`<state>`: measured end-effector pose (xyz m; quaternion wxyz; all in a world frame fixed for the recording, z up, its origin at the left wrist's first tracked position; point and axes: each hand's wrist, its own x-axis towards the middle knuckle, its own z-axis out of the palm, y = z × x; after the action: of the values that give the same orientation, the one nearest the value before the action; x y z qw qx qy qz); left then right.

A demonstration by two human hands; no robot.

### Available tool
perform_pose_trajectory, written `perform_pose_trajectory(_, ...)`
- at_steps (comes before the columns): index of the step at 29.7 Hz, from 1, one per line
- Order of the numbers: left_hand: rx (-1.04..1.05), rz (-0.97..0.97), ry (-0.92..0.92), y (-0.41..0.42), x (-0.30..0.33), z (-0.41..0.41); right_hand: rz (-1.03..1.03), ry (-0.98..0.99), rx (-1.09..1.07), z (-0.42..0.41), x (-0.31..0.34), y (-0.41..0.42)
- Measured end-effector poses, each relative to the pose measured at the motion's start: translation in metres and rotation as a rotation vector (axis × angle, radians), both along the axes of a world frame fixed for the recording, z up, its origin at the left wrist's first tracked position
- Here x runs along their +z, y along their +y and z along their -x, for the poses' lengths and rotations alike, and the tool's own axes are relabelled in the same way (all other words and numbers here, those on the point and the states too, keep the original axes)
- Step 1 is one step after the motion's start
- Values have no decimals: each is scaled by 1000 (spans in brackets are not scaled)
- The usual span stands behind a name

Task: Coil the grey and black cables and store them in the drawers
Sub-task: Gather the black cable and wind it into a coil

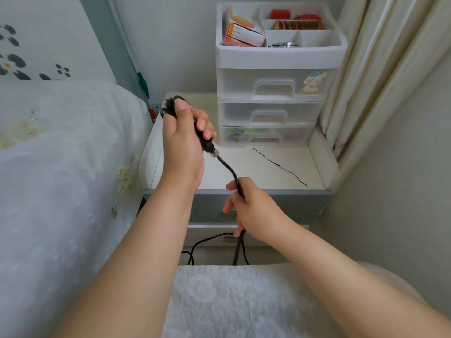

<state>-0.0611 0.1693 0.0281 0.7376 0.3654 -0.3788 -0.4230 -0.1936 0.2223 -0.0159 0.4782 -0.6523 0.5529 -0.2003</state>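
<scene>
Cream curtains hang at the right of a narrow corner, and a bed with a pale flowered cover fills the left side. Between them stands a small white desk carrying a plastic drawer unit with 3 clear drawers, all pushed in, and an open tray on top holding small boxes, a comb and other bits. A thin black string lies loose on the desk in front of the drawers.

The left hand is raised over the desk's left part, fingers curled round a bundle of looped black cable, with loops sticking out above the thumb and a clear plug showing just below the fingers. From that plug the cable runs down to the right hand, which pinches it between thumb and fingers near the desk's front edge. Below that hand the cable hangs slack toward the floor. No grey cable can be made out.
</scene>
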Motion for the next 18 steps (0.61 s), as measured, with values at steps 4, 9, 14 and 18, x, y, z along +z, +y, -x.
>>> perform_pose_trajectory(4,96,42,-438,1,-5,3,81,117,89,4,8,1)
perform_pose_trajectory(9,51,79,-780,5,-6,-3,207,222,138,14,12,-2)
perform_pose_trajectory(14,35,25,-1071,5,-15,-6,326,313,231,24,18,2)
perform_pose_trajectory(18,-19,-29,-1340,5,-20,-7,407,276,212,35,28,-6)
